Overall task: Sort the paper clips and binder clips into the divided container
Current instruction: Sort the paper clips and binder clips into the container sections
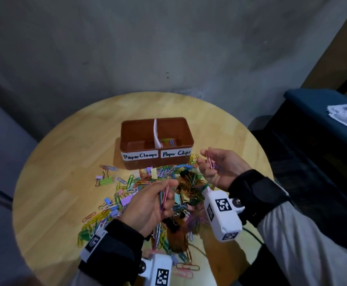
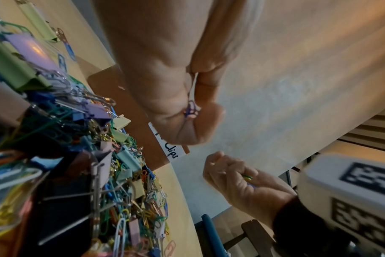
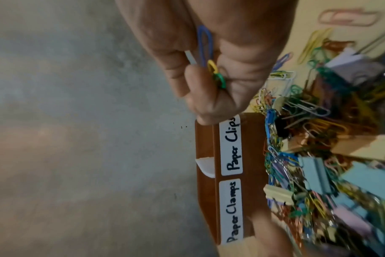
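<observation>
Fingers [image 1: 169, 183] of left hand [image 1: 148, 205]: curled, pinching a few paper clips [image 1: 164, 198] above the pile [image 1: 148, 195]. Pile: mixed paper clips and binder clips, on round wooden bench [image 1: 55, 162], near side of divided container [image 1: 157, 141]. Container: brown, labelled "Paper Clamps" left, "Paper Clips" right; right compartment holds some clips. Right hand [image 1: 220, 168]: fingers curled, pinching several clips [image 1: 210, 162], just right of container.

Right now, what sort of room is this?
Probably a home or small office corner: a round wooden table against a bare grey wall, and loose papers on a blue surface beside it.
</observation>
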`<action>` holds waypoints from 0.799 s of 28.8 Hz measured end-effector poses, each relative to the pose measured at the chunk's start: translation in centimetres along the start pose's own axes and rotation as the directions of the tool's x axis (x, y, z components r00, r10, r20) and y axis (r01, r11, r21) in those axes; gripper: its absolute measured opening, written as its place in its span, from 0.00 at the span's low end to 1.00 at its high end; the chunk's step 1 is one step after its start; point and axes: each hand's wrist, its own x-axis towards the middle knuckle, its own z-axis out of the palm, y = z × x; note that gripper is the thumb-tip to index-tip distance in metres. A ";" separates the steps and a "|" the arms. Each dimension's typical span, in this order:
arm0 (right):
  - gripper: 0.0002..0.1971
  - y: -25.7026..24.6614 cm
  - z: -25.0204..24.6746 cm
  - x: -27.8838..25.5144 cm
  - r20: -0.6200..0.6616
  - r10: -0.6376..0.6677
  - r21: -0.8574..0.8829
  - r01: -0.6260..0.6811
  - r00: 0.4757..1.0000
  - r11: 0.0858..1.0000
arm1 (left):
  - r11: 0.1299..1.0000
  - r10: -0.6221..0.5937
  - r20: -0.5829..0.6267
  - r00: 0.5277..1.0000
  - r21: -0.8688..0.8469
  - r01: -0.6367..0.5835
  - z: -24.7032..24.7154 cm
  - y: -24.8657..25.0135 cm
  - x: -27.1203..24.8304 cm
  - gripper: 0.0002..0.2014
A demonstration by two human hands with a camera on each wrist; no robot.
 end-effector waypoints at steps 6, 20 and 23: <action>0.13 -1.8 2.9 2.5 -0.070 0.026 -0.266 -0.043 0.997 0.963 | 0.996 -0.033 -0.135 0.990 0.081 0.044 -0.7 0.6 0.5 0.06; 0.29 -4.5 4.9 6.6 -0.001 -0.122 -0.260 0.118 0.993 0.958 | 0.918 0.201 -0.251 0.947 0.386 -0.093 3.4 10.4 7.2 0.07; 0.24 -4.6 3.9 5.6 0.011 -0.180 -0.267 0.176 0.984 0.947 | 0.935 0.152 -0.276 0.949 0.353 -0.047 4.9 11.2 9.5 0.08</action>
